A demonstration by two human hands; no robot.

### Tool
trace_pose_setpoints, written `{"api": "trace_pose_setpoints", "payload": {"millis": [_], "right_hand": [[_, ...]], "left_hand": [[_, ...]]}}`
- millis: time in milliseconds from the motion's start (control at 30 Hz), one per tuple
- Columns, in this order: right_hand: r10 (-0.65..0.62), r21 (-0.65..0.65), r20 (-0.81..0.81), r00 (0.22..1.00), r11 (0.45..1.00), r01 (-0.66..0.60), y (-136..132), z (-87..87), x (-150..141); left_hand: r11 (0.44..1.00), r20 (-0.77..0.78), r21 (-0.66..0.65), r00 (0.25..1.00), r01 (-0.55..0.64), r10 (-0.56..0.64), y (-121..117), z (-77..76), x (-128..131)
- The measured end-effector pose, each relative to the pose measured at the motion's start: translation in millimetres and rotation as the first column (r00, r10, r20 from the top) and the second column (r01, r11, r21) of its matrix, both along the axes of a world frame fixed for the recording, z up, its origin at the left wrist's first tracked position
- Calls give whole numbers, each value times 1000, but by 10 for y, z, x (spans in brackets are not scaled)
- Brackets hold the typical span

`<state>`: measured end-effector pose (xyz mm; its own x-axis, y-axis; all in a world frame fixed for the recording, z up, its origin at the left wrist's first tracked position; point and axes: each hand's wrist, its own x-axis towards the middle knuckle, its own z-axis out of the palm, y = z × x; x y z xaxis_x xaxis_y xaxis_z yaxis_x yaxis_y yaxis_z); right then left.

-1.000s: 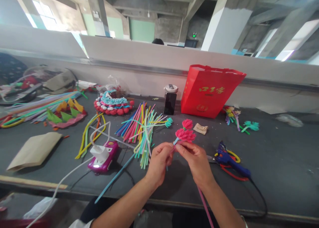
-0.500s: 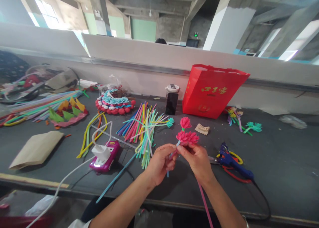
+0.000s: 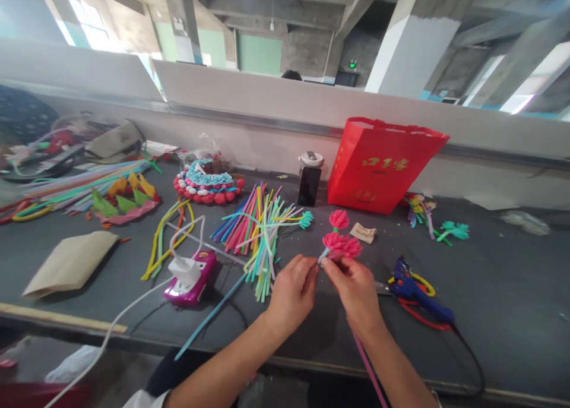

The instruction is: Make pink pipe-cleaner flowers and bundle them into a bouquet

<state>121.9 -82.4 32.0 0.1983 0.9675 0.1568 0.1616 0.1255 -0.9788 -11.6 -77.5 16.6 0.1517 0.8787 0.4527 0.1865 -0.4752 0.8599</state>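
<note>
My left hand (image 3: 291, 289) is closed, its thumb and fingertips pinching the light-blue stem (image 3: 324, 255) of a pink pipe-cleaner flower (image 3: 344, 244). On the same stem, close under the petals, the fingers of my right hand (image 3: 358, 286) are also closed. Another pink flower (image 3: 339, 219) with a green base stands just behind the first; how the two join is hidden. A long pink pipe cleaner (image 3: 369, 369) hangs below my right hand, its upper end out of sight. To the right lie a blue glue gun (image 3: 421, 295) and scissors with a yellow-and-red handle (image 3: 427, 282).
Left of my hands lie a pile of pipe cleaners (image 3: 262, 236) and a purple power strip (image 3: 193, 280) with a white plug. A red bag (image 3: 385, 167), a phone (image 3: 309, 186) against a cup and a beaded piece (image 3: 209, 185) stand at the back.
My left hand has turned over, its back now facing up, with its fingertips at the stem. The stem end that hung beneath it is out of sight. The flowers have shifted slightly right.
</note>
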Motion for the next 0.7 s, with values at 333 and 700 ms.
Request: {"api": "trace_pose_setpoints", "payload": {"millis": [333,700], "right_hand": [[92,87,226,970,990,-114,-26,70,76],[282,-62,-39,959,957,-284,-71,179,44]], "left_hand": [[915,391,-375,920,147,12,50,126,-27],[646,779,-457,625,612,-41,17,207,-100]]}}
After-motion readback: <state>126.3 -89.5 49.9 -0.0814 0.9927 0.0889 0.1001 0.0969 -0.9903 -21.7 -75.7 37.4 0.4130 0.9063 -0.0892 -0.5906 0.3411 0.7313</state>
